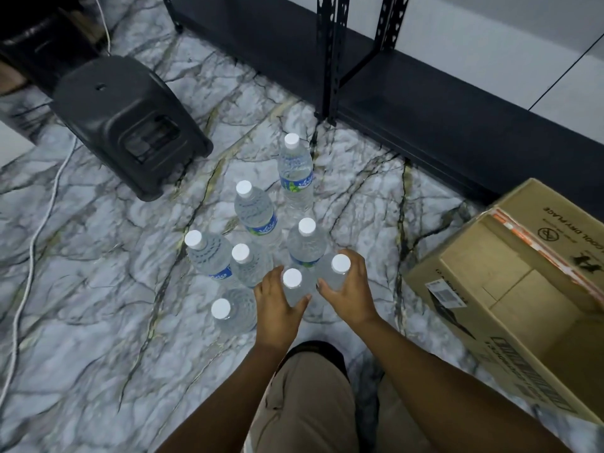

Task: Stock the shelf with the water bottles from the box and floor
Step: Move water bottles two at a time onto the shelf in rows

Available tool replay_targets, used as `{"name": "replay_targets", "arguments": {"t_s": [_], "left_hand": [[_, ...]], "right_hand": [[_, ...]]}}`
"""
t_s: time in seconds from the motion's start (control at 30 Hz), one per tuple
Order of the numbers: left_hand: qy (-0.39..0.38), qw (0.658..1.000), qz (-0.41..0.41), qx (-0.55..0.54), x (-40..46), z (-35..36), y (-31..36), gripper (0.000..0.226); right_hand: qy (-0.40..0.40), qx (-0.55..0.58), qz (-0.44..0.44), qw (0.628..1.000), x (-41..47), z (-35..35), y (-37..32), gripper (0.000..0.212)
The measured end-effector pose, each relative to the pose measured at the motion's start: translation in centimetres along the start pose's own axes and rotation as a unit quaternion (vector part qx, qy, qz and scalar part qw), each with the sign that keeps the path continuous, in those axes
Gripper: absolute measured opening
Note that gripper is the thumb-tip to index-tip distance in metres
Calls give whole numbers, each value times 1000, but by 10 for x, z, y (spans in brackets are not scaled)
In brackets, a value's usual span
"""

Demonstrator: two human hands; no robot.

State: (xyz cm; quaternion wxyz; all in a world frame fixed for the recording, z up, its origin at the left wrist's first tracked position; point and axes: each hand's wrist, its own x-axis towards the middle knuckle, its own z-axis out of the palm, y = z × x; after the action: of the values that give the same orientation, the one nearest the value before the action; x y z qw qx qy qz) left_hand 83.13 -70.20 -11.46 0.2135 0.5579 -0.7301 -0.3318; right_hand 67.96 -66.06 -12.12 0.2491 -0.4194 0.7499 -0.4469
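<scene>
We see clear glossy plastic water bottles (295, 171) mid-frame, with smooth white plastic caps (307, 226) and shiny blue-green film labels. The floor (81, 289) is polished marble-look tile, grey veined, slightly reflective. The box (523, 289) at right is matt brown corrugated cardboard with a paper sticker. The shelf (330, 53) up top is matt black perforated metal. At upper left we see a matt black moulded plastic stool (127, 122) and a white cord (29, 256).

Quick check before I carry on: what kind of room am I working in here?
Probably a stockroom or the back room of a shop. A black slotted-steel shelf stands on the marble-patterned floor, an open cardboard box sits beside it, and loose water bottles wait on the floor.
</scene>
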Motion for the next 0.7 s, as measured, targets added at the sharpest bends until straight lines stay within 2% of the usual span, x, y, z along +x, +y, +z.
{"name": "replay_targets", "arguments": {"t_s": [0.23, 0.43, 0.57, 0.7], "left_hand": [[-50, 998, 44, -22, -2, 13, 18, 71], [-94, 993, 76, -4, 17, 38, 41, 71], [-112, 988, 104, 0, 29, 53, 61, 68], [-173, 976, 97, -89, 39, 70, 66, 59]], "right_hand": [[-8, 19, 68, 997, 8, -32, 15, 65], [-122, 26, 115, 985, 43, -79, 36, 69], [-82, 60, 134, 986, 53, -96, 48, 67], [-19, 73, 111, 991, 52, -96, 60, 65]]}}
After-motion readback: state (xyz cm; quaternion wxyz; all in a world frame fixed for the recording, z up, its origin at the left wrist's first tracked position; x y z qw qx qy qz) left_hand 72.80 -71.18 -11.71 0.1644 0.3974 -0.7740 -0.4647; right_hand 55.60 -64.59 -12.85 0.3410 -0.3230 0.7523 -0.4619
